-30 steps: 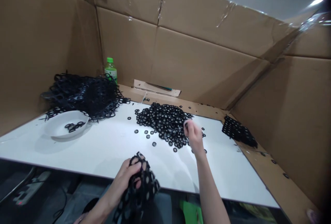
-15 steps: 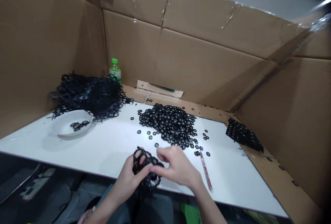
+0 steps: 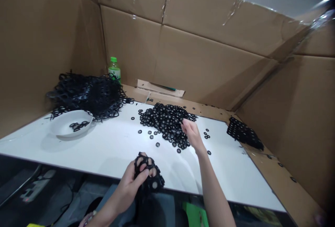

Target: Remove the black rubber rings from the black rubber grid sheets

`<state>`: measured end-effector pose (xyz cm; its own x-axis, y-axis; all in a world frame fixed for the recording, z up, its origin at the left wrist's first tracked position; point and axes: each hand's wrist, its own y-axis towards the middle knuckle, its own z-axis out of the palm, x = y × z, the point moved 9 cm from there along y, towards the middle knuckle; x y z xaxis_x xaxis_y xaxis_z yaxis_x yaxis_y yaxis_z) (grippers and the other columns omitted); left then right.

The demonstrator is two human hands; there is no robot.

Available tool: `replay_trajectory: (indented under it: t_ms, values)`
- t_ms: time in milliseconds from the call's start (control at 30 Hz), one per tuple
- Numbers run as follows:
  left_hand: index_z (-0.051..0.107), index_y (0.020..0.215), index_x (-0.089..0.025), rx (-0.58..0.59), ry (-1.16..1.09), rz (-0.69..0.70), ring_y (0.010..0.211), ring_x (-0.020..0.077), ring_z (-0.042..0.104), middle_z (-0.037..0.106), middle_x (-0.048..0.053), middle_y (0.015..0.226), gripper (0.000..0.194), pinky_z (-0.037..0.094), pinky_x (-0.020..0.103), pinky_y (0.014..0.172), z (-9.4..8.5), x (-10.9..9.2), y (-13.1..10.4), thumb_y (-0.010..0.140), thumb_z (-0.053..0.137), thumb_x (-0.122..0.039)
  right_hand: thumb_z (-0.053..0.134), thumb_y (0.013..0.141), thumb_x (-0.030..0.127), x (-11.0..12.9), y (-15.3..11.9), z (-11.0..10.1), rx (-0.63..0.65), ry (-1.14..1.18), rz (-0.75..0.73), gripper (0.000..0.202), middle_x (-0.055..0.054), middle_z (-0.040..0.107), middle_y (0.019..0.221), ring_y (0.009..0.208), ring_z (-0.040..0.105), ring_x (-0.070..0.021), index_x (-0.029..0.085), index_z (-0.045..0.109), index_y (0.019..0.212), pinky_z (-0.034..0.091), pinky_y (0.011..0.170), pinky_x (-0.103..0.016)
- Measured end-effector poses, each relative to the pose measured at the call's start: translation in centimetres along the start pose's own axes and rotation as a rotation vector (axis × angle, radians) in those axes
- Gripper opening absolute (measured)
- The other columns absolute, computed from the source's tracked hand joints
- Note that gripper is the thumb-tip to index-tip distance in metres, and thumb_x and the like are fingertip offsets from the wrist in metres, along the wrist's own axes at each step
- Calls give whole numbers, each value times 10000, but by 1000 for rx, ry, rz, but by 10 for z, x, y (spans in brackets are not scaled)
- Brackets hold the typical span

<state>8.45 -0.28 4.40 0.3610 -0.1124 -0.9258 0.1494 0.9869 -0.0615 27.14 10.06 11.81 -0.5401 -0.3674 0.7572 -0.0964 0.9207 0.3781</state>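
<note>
My left hand [image 3: 130, 180] is closed around a crumpled black perforated rubber sheet [image 3: 154, 179] at the table's front edge. Its thumb lies across the sheet, and fingertips show through the round holes. Part of the sheet hangs below the edge. My right hand [image 3: 192, 131] is over the right side of a heap of small black rings [image 3: 162, 118], its fingers curled together. A dark bit shows at those fingertips, too small to tell apart from the rings behind. Several loose rings [image 3: 157, 144] lie around the heap on the white tabletop [image 3: 112, 143].
A white bowl [image 3: 56, 124] with several black pieces stands at left, before a tangled heap of black perforated sheets [image 3: 89, 94]. Behind is a green-capped bottle [image 3: 114, 70]. A folded black sheet [image 3: 243, 132] lies at right. Cardboard walls [image 3: 209, 56] enclose the table.
My right hand has left the sheet and moved forward to the ring heap. The left hand keeps hold of the sheet. My right forearm now covers the reddish strip on the table.
</note>
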Motion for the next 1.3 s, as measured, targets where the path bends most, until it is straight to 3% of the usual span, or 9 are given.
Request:
replay_trajectory:
  t_ms: [200, 300, 433, 500, 800, 867, 1067, 1233, 1300]
  values:
    - [491, 860, -185, -164, 143, 18, 808, 189, 592, 604, 20, 802, 408, 476, 253, 749, -3, -8, 5, 555, 708, -347, 446, 817, 440, -23, 59, -15, -64, -590, 177, 402, 11, 439, 506, 496, 379, -128, 201, 343, 510, 241, 516, -247]
    - [488, 880, -175, -270, 205, 14, 813, 191, 597, 600, 29, 845, 462, 490, 266, 762, -14, -7, 10, 525, 722, -354, 423, 823, 481, -2, 35, -2, -55, -509, 108, 408, 23, 434, 503, 493, 379, -116, 199, 351, 536, 246, 509, -231]
    - [474, 881, -174, -248, 225, 6, 808, 177, 591, 577, 24, 868, 426, 505, 257, 739, -20, 0, 20, 562, 699, -344, 421, 830, 496, 37, -38, 54, 398, -348, -97, 400, 47, 413, 501, 475, 350, -91, 190, 388, 574, 214, 500, -221]
    - [468, 875, -180, -195, 227, 7, 807, 168, 586, 566, 8, 844, 374, 507, 249, 730, -16, 3, 23, 600, 674, -327, 427, 833, 487, 48, -65, 63, 483, -359, -112, 373, 45, 416, 513, 485, 349, -92, 191, 411, 606, 201, 507, -224]
    - [469, 863, -190, -148, 192, 35, 737, 127, 552, 545, -13, 790, 271, 489, 201, 684, -6, 4, 18, 653, 625, -258, 259, 911, 279, 56, -88, 82, 631, -55, -170, 313, 30, 402, 557, 502, 374, -91, 193, 351, 624, 277, 537, -217]
    - [474, 849, -188, -128, 136, 16, 674, 126, 547, 549, -15, 744, 278, 488, 204, 621, -6, 4, 16, 635, 634, -263, 227, 916, 319, 46, -83, 74, 569, 58, -169, 360, 29, 390, 529, 489, 391, -95, 195, 338, 596, 298, 533, -222]
    - [524, 942, -196, -209, -177, -72, 694, 144, 574, 603, 10, 835, 434, 470, 231, 622, -19, 13, 6, 540, 684, -218, 206, 900, 418, -16, -17, -8, -41, -7, 10, 391, 34, 313, 503, 463, 321, -119, 217, 303, 580, 261, 483, -253]
    - [561, 773, -160, -17, -491, -165, 474, 70, 475, 528, -43, 604, 438, 386, 189, 463, 4, 12, 3, 429, 791, -304, 309, 879, 393, -28, 52, -17, -3, -585, 39, 374, -4, 480, 565, 551, 441, -137, 199, 424, 581, 267, 548, -246]
    - [536, 718, -154, -65, -501, -226, 444, 52, 437, 480, -59, 549, 418, 366, 177, 443, 5, 14, 0, 467, 789, -374, 351, 864, 402, -35, 71, -18, -1, -710, 119, 363, -37, 546, 621, 606, 495, -156, 193, 471, 593, 277, 558, -245]
